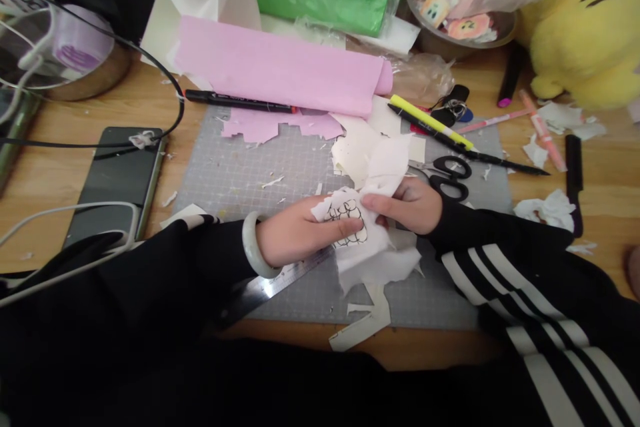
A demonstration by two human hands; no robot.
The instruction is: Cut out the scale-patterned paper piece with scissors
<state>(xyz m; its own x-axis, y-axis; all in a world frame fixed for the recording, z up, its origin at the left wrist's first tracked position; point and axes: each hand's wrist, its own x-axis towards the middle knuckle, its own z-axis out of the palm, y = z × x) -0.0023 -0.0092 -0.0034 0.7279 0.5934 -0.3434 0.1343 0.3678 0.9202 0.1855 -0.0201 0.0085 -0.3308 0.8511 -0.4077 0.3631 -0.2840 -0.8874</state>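
Holds white paper (361, 259) with left grip (295, 233) and right grip (416, 207), above desk (295, 333), near front edge. Seems light, limp, easy to tear; better to pinch softly at plain margin, off inked drawing (356, 214).

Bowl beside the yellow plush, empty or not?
Not empty: pieces with drawn faces show inside the bowl. Cannot tell how deep they go.
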